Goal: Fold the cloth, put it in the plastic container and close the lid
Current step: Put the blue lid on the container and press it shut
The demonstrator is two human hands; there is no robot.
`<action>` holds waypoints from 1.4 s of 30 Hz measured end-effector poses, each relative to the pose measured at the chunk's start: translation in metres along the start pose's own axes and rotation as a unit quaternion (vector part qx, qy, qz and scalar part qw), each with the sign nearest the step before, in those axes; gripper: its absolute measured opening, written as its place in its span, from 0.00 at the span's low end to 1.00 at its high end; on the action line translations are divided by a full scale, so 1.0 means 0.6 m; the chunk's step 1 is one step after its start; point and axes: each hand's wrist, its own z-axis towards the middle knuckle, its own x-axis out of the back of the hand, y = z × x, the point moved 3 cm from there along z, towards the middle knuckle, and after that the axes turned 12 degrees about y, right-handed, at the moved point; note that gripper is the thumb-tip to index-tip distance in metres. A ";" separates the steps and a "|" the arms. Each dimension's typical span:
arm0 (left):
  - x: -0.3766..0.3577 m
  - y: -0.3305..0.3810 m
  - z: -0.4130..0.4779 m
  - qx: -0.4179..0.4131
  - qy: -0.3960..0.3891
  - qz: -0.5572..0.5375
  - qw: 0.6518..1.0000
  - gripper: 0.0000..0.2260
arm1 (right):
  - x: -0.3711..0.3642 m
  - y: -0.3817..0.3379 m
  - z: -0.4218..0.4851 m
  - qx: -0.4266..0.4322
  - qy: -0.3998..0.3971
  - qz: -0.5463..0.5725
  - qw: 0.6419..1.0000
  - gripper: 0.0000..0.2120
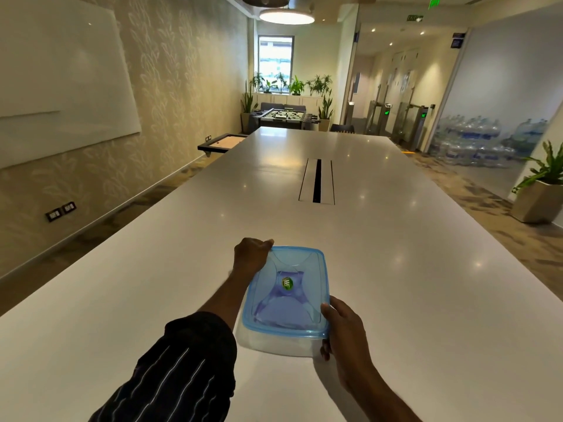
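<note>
Left hand (252,254): reaches forward with the forearm stretched out over the tabletop, wrist bent to the right, fingers curled onto the far left corner of the lid; clamped on that corner.
Left sleeve (182,370): dark with thin pale stripes, pushed up to about the elbow, the forearm bare beyond it.
Right hand (342,327): comes in from the lower right, thumb lying on top of the lid's near right corner, the other fingers wrapped down the side of the container beneath; closed on that corner.
Lid (286,287): translucent blue, sitting on top of the container between the two hands, a round green sticker at its middle; whether it is snapped fully shut I cannot tell.
Plastic container (274,342): clear walls showing under the lid's near edge, standing on the tabletop diagonally between the hands.
Cloth (283,309): a purplish shape seen through the lid, inside the container.
Tabletop (396,269): long, white and glossy, running away beyond the hands, with a dark cable slot (316,181) well ahead of them.
</note>
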 end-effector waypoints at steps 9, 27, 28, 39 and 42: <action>-0.002 0.001 -0.002 -0.011 0.015 0.008 1.000 0.25 | 0.001 0.000 -0.002 0.017 -0.001 -0.008 1.000 0.10; 0.000 -0.008 0.007 0.042 -0.005 -0.021 0.999 0.27 | -0.055 -0.065 0.218 -0.026 0.023 -0.107 0.994 0.20; 0.001 -0.010 0.009 0.049 -0.007 -0.020 0.999 0.27 | -0.058 -0.064 0.223 -0.021 0.026 -0.109 0.993 0.20; 0.000 -0.017 0.005 0.042 0.020 -0.026 0.999 0.22 | -0.069 -0.051 0.232 0.058 0.068 -0.150 0.985 0.21; 0.000 -0.014 0.006 0.031 0.026 -0.017 0.999 0.24 | -0.071 -0.051 0.229 0.063 0.070 -0.145 0.985 0.21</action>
